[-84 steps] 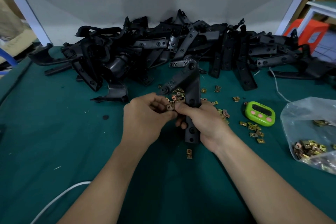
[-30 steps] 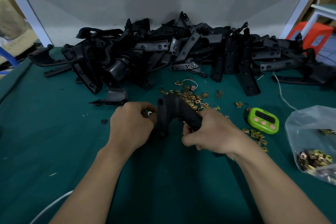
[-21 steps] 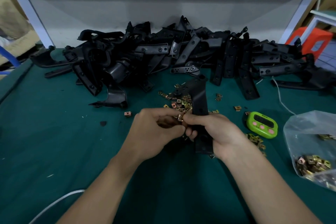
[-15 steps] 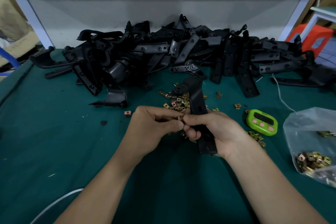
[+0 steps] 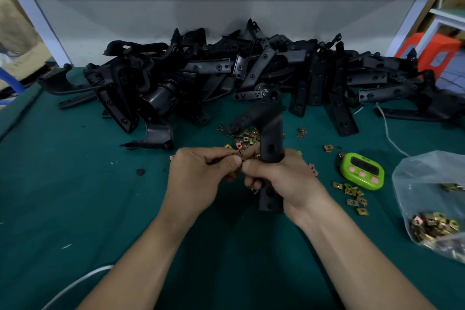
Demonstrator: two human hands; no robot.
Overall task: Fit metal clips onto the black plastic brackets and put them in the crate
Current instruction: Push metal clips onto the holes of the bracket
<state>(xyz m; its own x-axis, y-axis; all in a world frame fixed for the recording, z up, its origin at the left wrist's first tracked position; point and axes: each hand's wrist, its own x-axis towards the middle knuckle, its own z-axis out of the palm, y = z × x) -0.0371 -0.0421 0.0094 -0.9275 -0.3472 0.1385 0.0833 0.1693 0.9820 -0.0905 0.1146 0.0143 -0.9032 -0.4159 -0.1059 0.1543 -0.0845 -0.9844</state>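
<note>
Starting nearest you: a white cable [image 5: 75, 284] lies on the green table [image 5: 63, 196] at seven o'clock, near your left forearm. A sweep of that arm could snag it.

Beyond it, your left grip [image 5: 198, 176] is closed, thumb and fingers pinching one metal clip [image 5: 240, 158], which is small and partly hidden. Your right grip [image 5: 286, 181] is wrapped round the lower arm of the black bracket [image 5: 271, 141]. The bracket stands roughly upright, its angled arm pointing to ten o'clock. The clip sits just beside the bracket's left edge, at your right thumb tip. Whether it has started onto the edge cannot be told.

Findings, as judgement:
- **Clip:** it is held by very little surface. Pushed on skewed, it may seat crooked, or spring from the pinch and drop among the loose clips [image 5: 245, 137] scattered at twelve o'clock just past your hands.
- **Thumb:** your right thumb lies in the line of push and could be nipped.
- **Bracket:** you hold it low, so its upper part could twist under the push.

At three o'clock, a green timer [image 5: 362, 171] and a clear plastic bag [image 5: 432, 196] of clips lie near your right forearm. An elbow could spill the bag. Farthest, at twelve o'clock, the pile of brackets [image 5: 251, 75] is stacked loosely and could slide toward your work. The crate is not in view.
</note>
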